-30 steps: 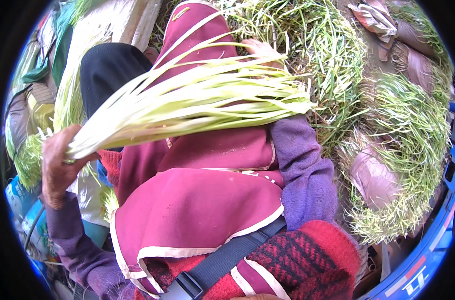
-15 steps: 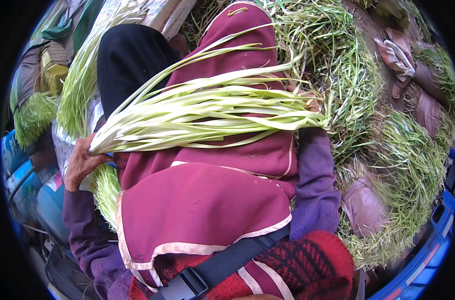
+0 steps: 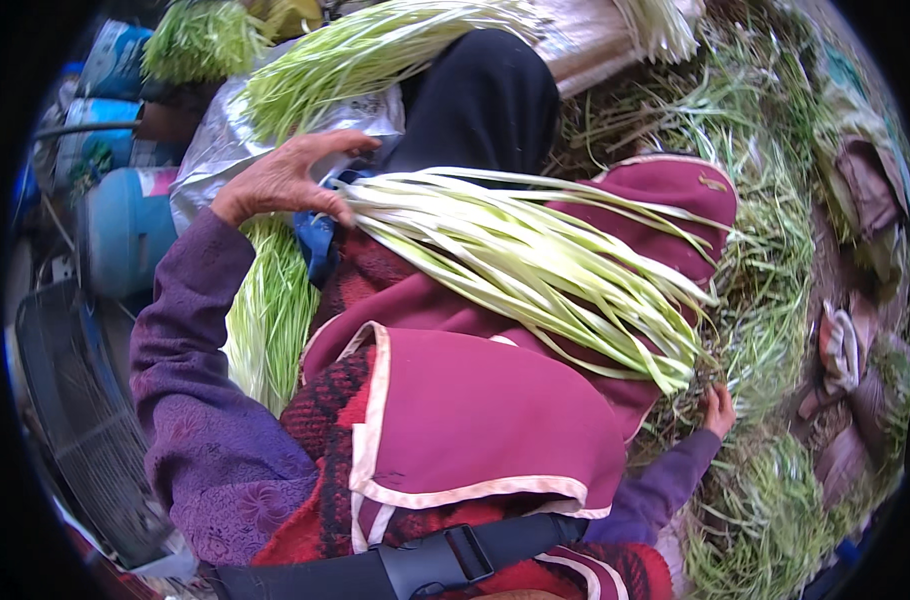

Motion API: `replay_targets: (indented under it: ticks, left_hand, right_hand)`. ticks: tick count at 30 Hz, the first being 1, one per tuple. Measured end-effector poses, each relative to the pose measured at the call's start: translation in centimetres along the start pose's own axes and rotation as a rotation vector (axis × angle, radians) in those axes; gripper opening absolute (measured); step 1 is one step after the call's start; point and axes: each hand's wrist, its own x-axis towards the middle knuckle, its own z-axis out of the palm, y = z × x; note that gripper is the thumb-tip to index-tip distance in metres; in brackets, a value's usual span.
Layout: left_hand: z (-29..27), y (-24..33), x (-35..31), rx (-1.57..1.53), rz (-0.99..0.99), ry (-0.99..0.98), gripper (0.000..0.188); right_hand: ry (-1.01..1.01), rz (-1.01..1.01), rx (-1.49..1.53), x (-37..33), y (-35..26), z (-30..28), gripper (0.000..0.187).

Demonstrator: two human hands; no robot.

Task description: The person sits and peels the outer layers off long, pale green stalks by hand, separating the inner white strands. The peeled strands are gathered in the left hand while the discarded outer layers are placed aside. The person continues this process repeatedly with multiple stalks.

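Note:
A loose bundle of long, flat, pale-green chives (image 3: 535, 255) lies across my lap on a maroon apron (image 3: 485, 410). Its white ends point left and its leaf tips right. Beside the white ends is my left hand (image 3: 293, 178), thumb and fingers spread apart in a curve, the thumb close to the stalks. My right hand (image 3: 717, 411) is low at the right, just past the leaf tips and over loose green litter. Only part of it shows, and its fingers are mostly hidden.
More bundles of chives lie on silvery sheeting (image 3: 205, 150) at upper left, beside my left forearm (image 3: 265, 320) and at the top. Loose leaf trimmings (image 3: 765, 260) cover the ground at right. Blue containers (image 3: 130, 230) and a dark mesh crate (image 3: 85, 390) stand at far left.
My view has turned. My left hand has let go of the white ends and spread its fingers. The right hand has come away from the leaf tips toward the litter; the bundle now rests on my lap.

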Motion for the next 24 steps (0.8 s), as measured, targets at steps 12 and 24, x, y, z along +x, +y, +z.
replay_targets:
  ticks: [12, 24]
  left_hand:
    - [3.2, 6.8, 5.0, 0.214, 0.502, 0.439, 0.036]
    - [7.1, 14.9, 16.8, 0.023, 0.352, -0.272, 0.042]
  right_hand:
    - [0.127, 0.135, -0.075, 0.5, -0.7, 1.2, 0.021]
    - [0.113, -0.039, -0.082, -5.3, -4.2, 3.9, 0.023]
